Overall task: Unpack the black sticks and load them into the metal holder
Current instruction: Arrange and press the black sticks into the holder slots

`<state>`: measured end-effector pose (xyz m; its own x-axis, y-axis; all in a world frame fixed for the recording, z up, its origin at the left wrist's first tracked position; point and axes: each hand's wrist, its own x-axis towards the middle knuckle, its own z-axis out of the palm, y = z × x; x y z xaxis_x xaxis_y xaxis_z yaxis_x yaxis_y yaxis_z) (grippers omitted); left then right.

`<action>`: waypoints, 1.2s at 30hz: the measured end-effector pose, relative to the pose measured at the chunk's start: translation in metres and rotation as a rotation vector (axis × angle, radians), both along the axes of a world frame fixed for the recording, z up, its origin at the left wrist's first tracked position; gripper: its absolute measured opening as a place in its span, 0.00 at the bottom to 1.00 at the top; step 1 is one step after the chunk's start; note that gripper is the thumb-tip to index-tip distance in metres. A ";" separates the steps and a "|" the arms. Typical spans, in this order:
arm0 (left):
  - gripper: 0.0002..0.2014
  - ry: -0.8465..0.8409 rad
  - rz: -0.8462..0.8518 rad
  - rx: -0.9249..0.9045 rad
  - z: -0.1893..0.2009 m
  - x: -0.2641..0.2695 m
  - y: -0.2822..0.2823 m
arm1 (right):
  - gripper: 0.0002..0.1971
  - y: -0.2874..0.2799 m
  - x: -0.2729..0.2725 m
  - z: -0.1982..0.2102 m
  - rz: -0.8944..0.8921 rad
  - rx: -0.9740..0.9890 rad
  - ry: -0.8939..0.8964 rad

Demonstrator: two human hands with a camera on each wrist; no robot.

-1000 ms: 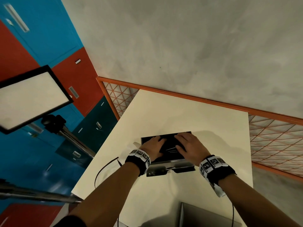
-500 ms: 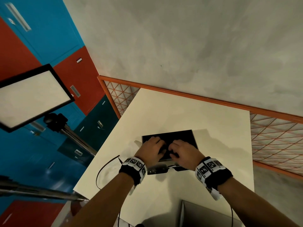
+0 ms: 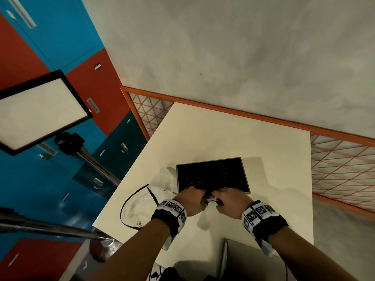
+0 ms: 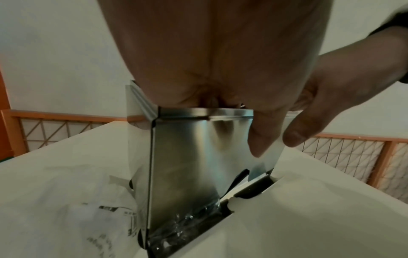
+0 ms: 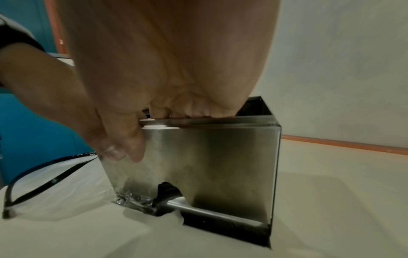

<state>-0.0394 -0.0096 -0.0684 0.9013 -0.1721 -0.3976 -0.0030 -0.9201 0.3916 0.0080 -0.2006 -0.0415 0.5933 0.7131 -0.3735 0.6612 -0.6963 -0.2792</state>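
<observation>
Head view: both hands, left and right, curl over the holder's near rim, mid-table, sticks already inside (probably settling them); next, let go gently.

A cream-white table carries everything. The metal holder stands on it near the middle, toward the near edge, its open top dark with black sticks inside. Just beside the holder, on the side toward the left edge, lies crumpled clear plastic packaging with printed text, and a black cord loops over it close to that edge. At the near edge sits a grey flat box.
</observation>
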 end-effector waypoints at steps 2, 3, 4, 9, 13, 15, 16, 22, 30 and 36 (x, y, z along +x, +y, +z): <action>0.15 0.020 0.026 -0.049 -0.002 0.002 0.001 | 0.22 -0.002 -0.002 0.000 0.002 0.057 -0.001; 0.15 0.027 0.036 -0.066 -0.003 0.003 0.002 | 0.22 -0.003 -0.002 0.000 -0.003 0.092 0.000; 0.16 0.030 0.044 -0.076 -0.003 0.004 0.003 | 0.22 -0.003 -0.003 0.000 -0.006 0.107 0.002; 0.21 -0.007 0.072 -0.114 -0.007 0.002 0.001 | 0.22 0.006 -0.003 0.005 -0.054 -0.068 0.031; 0.18 0.006 0.105 -0.100 -0.013 -0.004 0.000 | 0.27 0.011 0.002 0.005 -0.067 -0.150 0.112; 0.17 0.025 0.123 -0.083 -0.015 -0.006 -0.001 | 0.28 0.008 0.002 0.002 -0.068 -0.156 0.140; 0.17 0.031 0.124 -0.074 -0.015 -0.006 -0.002 | 0.28 0.004 0.001 0.000 -0.067 -0.148 0.140; 0.17 0.062 0.121 -0.025 -0.020 -0.007 -0.006 | 0.24 -0.010 -0.001 -0.002 -0.179 0.067 0.160; 0.18 0.026 0.137 -0.047 -0.018 -0.006 -0.006 | 0.26 0.005 -0.005 -0.003 -0.037 -0.164 0.116; 0.22 -0.060 0.133 -0.047 -0.012 -0.001 -0.005 | 0.22 0.006 0.005 -0.003 -0.032 -0.049 0.110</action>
<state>-0.0403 -0.0148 -0.0808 0.9391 -0.0664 -0.3371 0.0935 -0.8948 0.4366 0.0130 -0.1942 -0.0441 0.5690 0.6736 -0.4717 0.6054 -0.7314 -0.3140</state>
